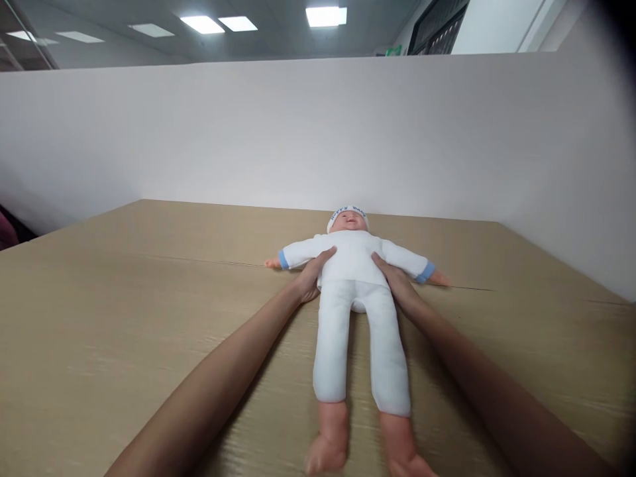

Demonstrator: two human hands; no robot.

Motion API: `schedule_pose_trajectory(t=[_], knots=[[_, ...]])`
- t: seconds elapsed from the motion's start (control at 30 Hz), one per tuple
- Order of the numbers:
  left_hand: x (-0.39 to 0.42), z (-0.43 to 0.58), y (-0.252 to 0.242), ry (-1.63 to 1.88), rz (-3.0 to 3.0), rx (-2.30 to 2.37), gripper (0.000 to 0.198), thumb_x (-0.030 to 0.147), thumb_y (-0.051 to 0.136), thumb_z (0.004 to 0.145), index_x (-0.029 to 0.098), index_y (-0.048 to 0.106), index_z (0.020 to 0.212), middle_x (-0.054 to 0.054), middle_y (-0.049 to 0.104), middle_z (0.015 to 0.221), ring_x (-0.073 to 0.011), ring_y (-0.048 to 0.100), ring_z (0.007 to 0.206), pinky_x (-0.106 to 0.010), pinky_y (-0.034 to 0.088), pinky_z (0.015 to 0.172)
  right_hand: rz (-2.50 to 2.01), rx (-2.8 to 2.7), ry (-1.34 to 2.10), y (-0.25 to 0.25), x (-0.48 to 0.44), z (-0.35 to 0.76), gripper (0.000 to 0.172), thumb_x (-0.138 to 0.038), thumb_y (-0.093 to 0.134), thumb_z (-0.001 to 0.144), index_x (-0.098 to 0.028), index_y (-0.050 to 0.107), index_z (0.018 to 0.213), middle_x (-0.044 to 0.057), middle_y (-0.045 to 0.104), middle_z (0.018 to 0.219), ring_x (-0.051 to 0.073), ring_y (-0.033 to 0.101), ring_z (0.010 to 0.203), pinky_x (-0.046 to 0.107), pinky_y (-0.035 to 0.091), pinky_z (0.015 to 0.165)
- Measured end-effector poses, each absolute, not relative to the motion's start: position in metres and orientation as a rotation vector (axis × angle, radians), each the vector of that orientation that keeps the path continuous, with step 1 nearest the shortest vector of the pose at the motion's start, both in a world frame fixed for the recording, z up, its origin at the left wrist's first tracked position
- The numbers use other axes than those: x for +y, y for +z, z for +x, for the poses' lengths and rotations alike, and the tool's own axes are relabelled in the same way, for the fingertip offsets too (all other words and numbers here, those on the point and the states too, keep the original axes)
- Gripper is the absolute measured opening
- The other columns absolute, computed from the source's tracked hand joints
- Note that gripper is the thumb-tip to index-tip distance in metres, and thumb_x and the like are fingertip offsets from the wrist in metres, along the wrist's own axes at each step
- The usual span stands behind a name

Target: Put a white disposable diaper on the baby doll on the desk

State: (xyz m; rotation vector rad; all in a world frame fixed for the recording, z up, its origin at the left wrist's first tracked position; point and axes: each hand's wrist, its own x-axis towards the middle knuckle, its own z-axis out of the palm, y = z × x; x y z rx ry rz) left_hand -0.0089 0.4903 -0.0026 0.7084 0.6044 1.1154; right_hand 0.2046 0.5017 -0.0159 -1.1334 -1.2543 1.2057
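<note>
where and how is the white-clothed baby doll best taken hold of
Likely by the torso of the white-clothed baby doll, below the arms, from both flanks at once: it lies face up with arms spread, leaving its sides reachable, and the torso looks broader than head or legs.

Ceiling panels (pixel 325 16) glare white; soft shadows fall on the tabletop (pixel 124 318); upper right corner is black
</note>
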Motion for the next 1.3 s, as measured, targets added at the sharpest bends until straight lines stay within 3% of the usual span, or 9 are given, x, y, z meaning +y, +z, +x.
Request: schedule_pose_trajectory(t=[0.2,0.43,0.8,1.07,1.3], knots=[[0.491,-0.012,-0.004,1.198,0.692,0.631,0.044,0.033,0.074,0.088,0.013,0.069,0.127,-0.014,0.078,0.124,-0.0317,0.07,0.125,-0.046,0.05,0.118,-0.848,-1.264,1.442,-0.025,0.506,0.216,0.048,-0.052,0.079,0.084,-0.023,0.073,0.121,0.005,0.075,0.134,0.031,0.06,0.139,0.045,0.047,0.121],[0.495,-0.015,-0.008,1.22,0.734,0.601,0.037,0.031,0.073,0.091,0.014,0.071,0.125,-0.013,0.077,0.127,-0.0312,0.067,0.129,-0.044,0.048,0.12,-0.833,-1.312,1.48,-0.022,0.503,0.22,0.047,-0.049,0.08,0.085,-0.024,0.073,0.124,0.006,0.071,0.14,0.033,0.062,0.136,0.048,0.048,0.119],[0.496,-0.015,-0.007,1.183,0.743,0.621,0.055,0.038,0.069,0.096,0.011,0.059,0.144,-0.017,0.074,0.131,-0.0339,0.067,0.128,-0.048,0.048,0.118,-0.943,-1.454,1.32,-0.027,0.506,0.219,0.051,-0.059,0.075,0.086,-0.026,0.073,0.124,0.003,0.075,0.133,0.033,0.062,0.135,0.047,0.05,0.115],[0.499,-0.014,-0.015,1.201,0.798,0.612,0.061,0.047,0.072,0.093,0.013,0.061,0.142,-0.017,0.073,0.133,-0.0345,0.06,0.137,-0.041,0.049,0.119,-1.071,-1.608,0.921,-0.02,0.491,0.211,0.046,-0.062,0.057,0.097,-0.026,0.072,0.121,0.005,0.073,0.136,0.029,0.06,0.132,0.043,0.039,0.119],[0.498,-0.014,-0.015,1.21,0.868,0.639,0.059,0.049,0.069,0.094,0.013,0.063,0.14,-0.017,0.073,0.134,-0.0348,0.059,0.139,-0.042,0.048,0.12,-1.097,-1.657,0.843,-0.023,0.492,0.21,0.045,-0.063,0.05,0.1,-0.026,0.073,0.11,0.005,0.077,0.122,0.03,0.065,0.118,0.043,0.045,0.109]])
